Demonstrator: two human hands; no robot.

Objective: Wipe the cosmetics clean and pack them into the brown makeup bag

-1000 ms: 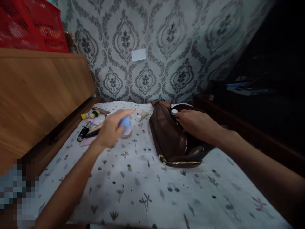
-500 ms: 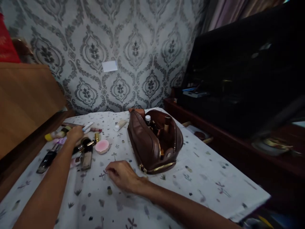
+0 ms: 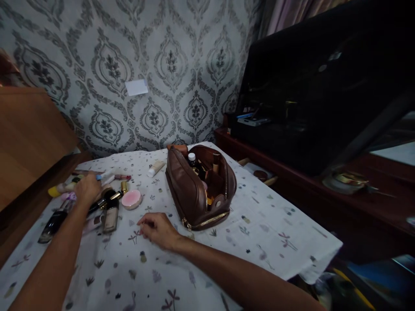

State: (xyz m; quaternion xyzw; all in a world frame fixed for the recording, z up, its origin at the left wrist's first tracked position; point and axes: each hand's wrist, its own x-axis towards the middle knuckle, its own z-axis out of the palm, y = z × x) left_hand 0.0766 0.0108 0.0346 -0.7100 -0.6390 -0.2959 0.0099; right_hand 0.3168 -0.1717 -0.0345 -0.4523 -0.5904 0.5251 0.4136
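Note:
My left hand [image 3: 88, 186] is in among a cluster of cosmetics at the left of the table, its fingers hidden behind the back of the hand. Close by lie a foundation bottle [image 3: 111, 218], a gold-coloured tube [image 3: 124, 187], a dark clear-ended bottle [image 3: 52, 226] and a white tube [image 3: 105, 175]. A round pink compact [image 3: 132, 199] rests to the right of them. My right hand [image 3: 158, 230] hovers low over or rests on the cloth, loosely curled with fingers a little apart and nothing visible in them. Beyond it stands an unzipped brown makeup bag [image 3: 184, 190] holding a white-capped bottle [image 3: 192, 159] and other items.
A small cream tube [image 3: 156, 168] lies left of the bag. The patterned tablecloth [image 3: 259, 242] covers the table, with a wooden panel [image 3: 29, 134] at left. A large black screen [image 3: 308, 95] stands at right, above a partly open drawer [image 3: 259, 172]. Patterned wallpaper is behind.
The view has shifted slightly, so everything sits further left. My left hand stays among the cosmetics, and the fingers of my right hand have loosened a little.

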